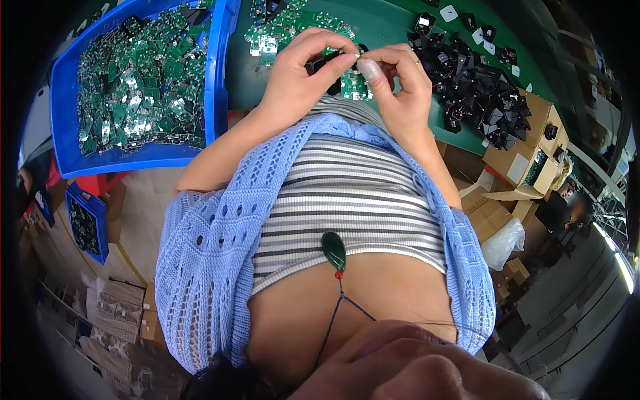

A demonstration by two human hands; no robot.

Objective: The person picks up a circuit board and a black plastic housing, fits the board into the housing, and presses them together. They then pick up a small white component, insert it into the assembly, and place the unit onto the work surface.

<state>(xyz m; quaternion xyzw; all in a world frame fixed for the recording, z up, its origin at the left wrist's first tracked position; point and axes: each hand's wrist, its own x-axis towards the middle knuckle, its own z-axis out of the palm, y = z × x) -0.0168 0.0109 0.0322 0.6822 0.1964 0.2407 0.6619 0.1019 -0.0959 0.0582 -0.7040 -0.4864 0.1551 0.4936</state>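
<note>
My left hand [297, 73] and my right hand [405, 80] meet over the green bench, close in front of my body. Both have thumb and forefinger pinched together. A tiny whitish piece shows at the meeting fingertips, too small to name. Grey wrapping covers my right thumb. Below the fingers lies a green circuit board [355, 87], partly hidden by the hands. A black part [327, 65] shows within the curl of my left hand; whether it is gripped is unclear.
A blue bin [217, 87] heaped with green circuit boards stands at the left. More loose boards [293, 23] lie beyond my hands. Black housings [470, 83] with thin wires are piled at the right. An open cardboard box [517, 153] sits at the bench's right edge.
</note>
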